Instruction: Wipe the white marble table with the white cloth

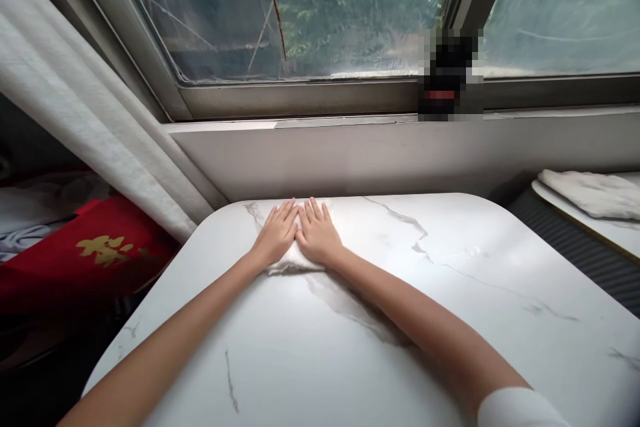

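Observation:
A white cloth [295, 263] lies on the white marbled table [240, 340] near its far edge. My left hand [277, 233] rests flat on the cloth's left part, fingers stretched out toward the window. Beside it, my right hand [318, 232] also lies flat on the cloth, with its thumb against the left hand. Both palms press down from above, and the hands cover most of the cloth. Neither hand's fingers are wrapped round anything.
Beyond the table are a low wall and a sliding window [310, 13]. A pale curtain [100, 87] hangs at the left, above a red bag-like fabric [115, 233] with gold lettering. At the right, a folded white cloth [593, 193] lies on another white surface beside dark ribbed material [575, 247].

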### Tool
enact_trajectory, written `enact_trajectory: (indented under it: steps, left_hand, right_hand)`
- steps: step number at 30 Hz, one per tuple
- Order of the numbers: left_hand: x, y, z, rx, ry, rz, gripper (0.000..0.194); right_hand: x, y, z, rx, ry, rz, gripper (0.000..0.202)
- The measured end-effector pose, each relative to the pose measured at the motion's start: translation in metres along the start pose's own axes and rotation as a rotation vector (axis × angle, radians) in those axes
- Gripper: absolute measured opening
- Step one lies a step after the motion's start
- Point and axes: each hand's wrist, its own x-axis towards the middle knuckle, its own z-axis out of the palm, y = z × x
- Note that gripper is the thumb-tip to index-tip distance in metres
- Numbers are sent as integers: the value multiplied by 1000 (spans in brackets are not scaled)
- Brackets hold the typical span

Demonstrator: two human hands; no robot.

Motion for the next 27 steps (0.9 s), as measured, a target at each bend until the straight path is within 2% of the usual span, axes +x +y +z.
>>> enact_trajectory:
  steps: [4, 9, 13, 16, 19, 22, 24, 27]
  left_hand:
    - [-75, 19, -25, -23, -20, 59, 48]
    - [-167, 45, -53, 24, 24, 67, 56]
    - [-220, 45, -63, 92, 65, -29, 61]
    - [-247, 23, -68, 95, 88, -135, 59]
    - [-257, -13, -73, 66, 71, -200, 56]
    - [-248, -52, -73, 63, 29, -222, 52]
    - [-229, -78, -70, 80, 2, -232, 50]
    - [-180, -111, -60, 86, -54, -233, 51]
  right_hand:
    - [-60, -42, -14, 117, -51, -80, 59]
    - [-123, -88, -32, 391, -209, -120, 69]
    - [-136, -120, -36, 560, -311, -178, 70]
    - [-125, -149, -26, 575, -301, -232, 70]
    - [-102, -175, -6, 529, -245, -273, 71]
    - [-68, -190, 17, 449, -195, -306, 67]
    - [-40, -191, 30, 383, -173, -309, 64]
    - [6, -178, 46, 305, -139, -250, 62]
